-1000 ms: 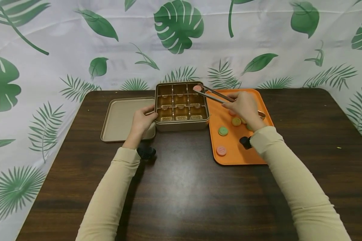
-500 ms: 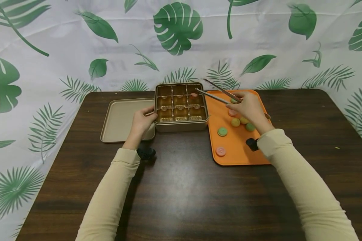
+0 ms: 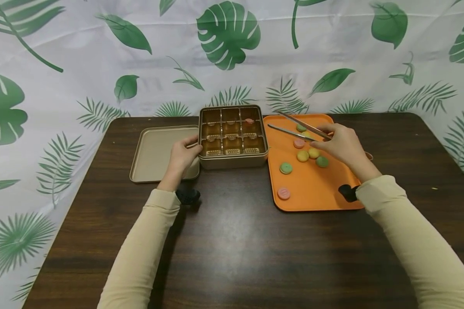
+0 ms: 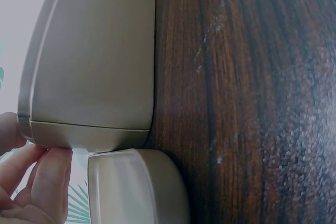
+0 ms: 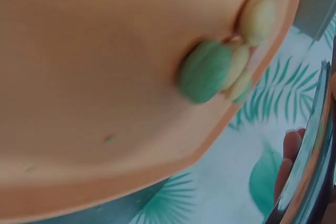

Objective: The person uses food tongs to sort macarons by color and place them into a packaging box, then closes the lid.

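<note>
My left hand point(image 3: 182, 159) grips the left side of a gold tin point(image 3: 233, 162), thumb at the rim. A clear insert divides the tin into several compartments. One pink macaron point(image 3: 249, 121) lies in its back right compartment. My right hand point(image 3: 342, 146) holds metal tongs point(image 3: 305, 125) over the orange tray point(image 3: 313, 193); their tips are spread with nothing between them. On the tray are pink, green and yellow macarons, among them a green macaron point(image 5: 205, 72) beside yellow ones in the right wrist view. A lone pink macaron point(image 3: 284, 193) lies near the tray's front left corner.
The tin's flat gold lid point(image 3: 154, 154) lies on the dark wooden table point(image 3: 232, 240), against the tin's left side. The orange tray borders the tin on the right. A leaf-patterned cloth point(image 3: 232, 56) hangs behind the table.
The tongs let go of the pink macaron, which now lies in the tin. My right hand has drawn the tongs right, from the tin to above the tray. My left hand stays put.
</note>
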`<state>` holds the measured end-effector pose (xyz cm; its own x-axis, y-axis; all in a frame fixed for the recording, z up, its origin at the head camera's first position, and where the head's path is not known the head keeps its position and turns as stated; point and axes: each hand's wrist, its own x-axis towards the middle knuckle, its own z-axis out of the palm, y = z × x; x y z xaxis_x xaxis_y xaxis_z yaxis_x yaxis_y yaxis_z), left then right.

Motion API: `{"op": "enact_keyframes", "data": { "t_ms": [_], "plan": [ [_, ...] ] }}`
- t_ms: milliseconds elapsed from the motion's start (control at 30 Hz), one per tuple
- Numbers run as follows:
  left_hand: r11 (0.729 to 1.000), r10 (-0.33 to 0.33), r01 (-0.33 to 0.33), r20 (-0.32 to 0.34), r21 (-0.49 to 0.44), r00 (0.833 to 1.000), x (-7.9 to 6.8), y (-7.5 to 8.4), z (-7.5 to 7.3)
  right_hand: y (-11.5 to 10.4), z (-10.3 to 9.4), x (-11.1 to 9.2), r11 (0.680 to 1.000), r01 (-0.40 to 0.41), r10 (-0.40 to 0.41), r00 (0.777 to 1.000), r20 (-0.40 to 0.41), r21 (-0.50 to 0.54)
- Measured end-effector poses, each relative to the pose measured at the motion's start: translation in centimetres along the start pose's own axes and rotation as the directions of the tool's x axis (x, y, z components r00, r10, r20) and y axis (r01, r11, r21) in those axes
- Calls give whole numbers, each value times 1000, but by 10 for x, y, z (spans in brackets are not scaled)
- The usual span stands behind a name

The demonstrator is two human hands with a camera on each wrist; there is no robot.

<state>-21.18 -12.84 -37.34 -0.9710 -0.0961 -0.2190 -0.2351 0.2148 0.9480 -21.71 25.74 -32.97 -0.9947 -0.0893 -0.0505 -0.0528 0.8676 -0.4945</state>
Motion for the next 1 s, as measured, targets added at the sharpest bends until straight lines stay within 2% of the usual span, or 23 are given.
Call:
{"op": "enact_keyframes", "data": {
  "t_ms": [433,700,1000],
  "plan": [
    [1000,6,-6,9,-12,1000,1,1,1,40,-12,-17,995,-5,11,998,58,-101],
    [1000,-8,8,16,-14,1000,1,1,0,53,-14,-25,991,10,-1,998,70,-137],
    [1000,-7,7,19,-11,1000,1,-2,-1,62,-14,-24,986,5,9,997,81,-166]
  ]
}}
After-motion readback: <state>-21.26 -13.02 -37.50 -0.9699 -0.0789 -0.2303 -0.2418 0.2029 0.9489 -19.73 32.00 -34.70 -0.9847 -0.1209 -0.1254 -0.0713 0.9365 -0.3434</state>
